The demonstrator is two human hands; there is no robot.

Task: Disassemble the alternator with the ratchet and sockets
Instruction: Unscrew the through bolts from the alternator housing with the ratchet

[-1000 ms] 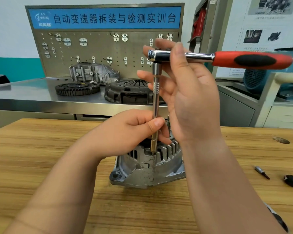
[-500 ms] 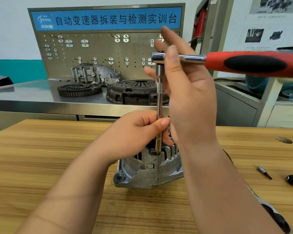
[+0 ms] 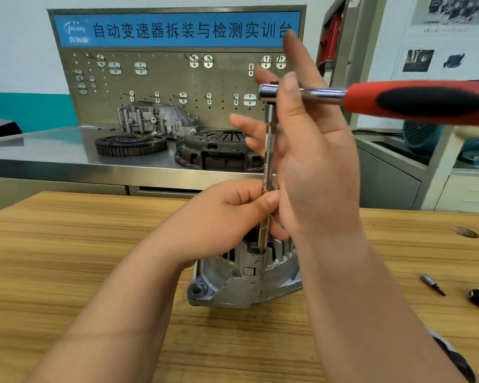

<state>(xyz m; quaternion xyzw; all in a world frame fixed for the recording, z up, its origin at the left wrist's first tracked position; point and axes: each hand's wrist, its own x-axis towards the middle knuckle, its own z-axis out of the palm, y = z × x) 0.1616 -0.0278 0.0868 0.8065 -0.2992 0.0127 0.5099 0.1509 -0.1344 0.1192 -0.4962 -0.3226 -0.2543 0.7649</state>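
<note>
Left hand (image 3: 224, 217) pinches the long steel extension bar (image 3: 270, 140) (upright in the grey cast-metal alternator (image 3: 241, 283)); right hand (image 3: 315, 167) pinches the head of the red-handled chrome ratchet (image 3: 385, 102), fingers outstretched.

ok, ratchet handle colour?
The ratchet handle is red with a black oval inset; head view shows it.
</note>
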